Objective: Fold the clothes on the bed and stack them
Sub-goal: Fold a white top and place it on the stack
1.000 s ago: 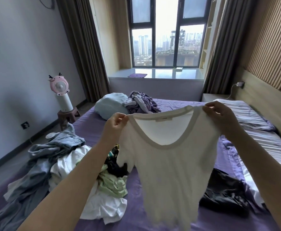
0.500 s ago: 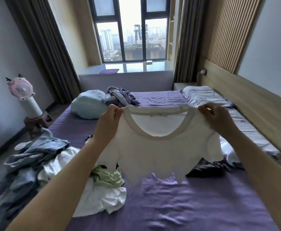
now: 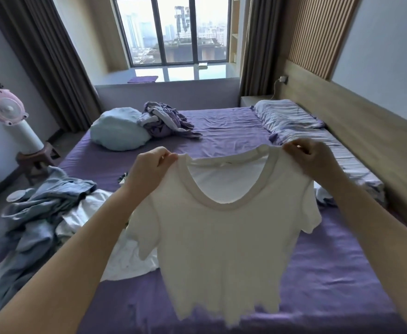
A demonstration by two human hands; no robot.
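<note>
A white short-sleeved T-shirt (image 3: 224,239) hangs spread out in the air above the purple bed (image 3: 330,273), its wide neckline facing me. My left hand (image 3: 149,169) pinches its left shoulder. My right hand (image 3: 311,160) pinches its right shoulder. The hem hangs just above the sheet. A heap of unfolded clothes (image 3: 41,213), blue-grey and white, lies on the bed's left side, partly hidden behind my left arm and the shirt.
A pale blue cushion (image 3: 118,131) and a crumpled purple garment (image 3: 166,121) lie at the far end of the bed. Striped pillows (image 3: 291,116) run along the wooden headboard on the right. A pink fan (image 3: 7,109) stands on a stool left of the bed.
The shirt, flung up and bunched half a second ago, has dropped and now hangs at full length. My hands keep their hold on the shoulders. The view tilted down slightly.
</note>
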